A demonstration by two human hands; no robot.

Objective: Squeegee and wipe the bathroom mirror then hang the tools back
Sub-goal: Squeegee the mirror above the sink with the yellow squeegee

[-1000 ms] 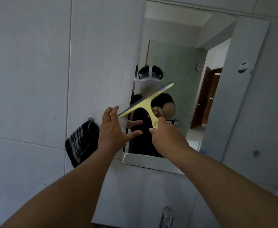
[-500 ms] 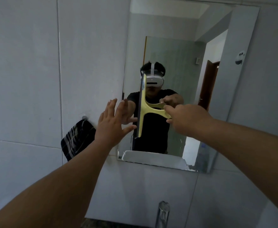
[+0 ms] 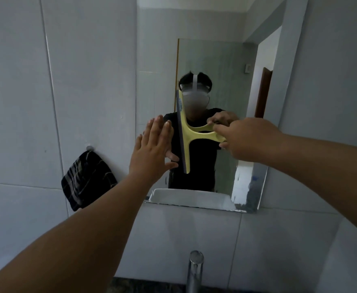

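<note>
One striped dark cloth (image 3: 88,179) is hanging from a single wall hook (image 3: 89,147) at the left centre of the frame, against pale grey wall tiles (image 3: 21,102). Just right of it, the left hand (image 3: 153,153) is reaching up with its fingers spread flat and holding nothing, at the left edge of the one mirror (image 3: 213,60); whether the palm is touching the glass cannot be told. At the centre, one yellow squeegee (image 3: 187,135) is standing with its blade upright against the mirror. Its handle is pointing right into the right hand (image 3: 244,141), whose fingers are closing around it. One chrome tap (image 3: 195,269) is rising at the bottom centre. The mirror is reflecting a person in a black shirt, a tiled bathroom and a brown door.
</note>
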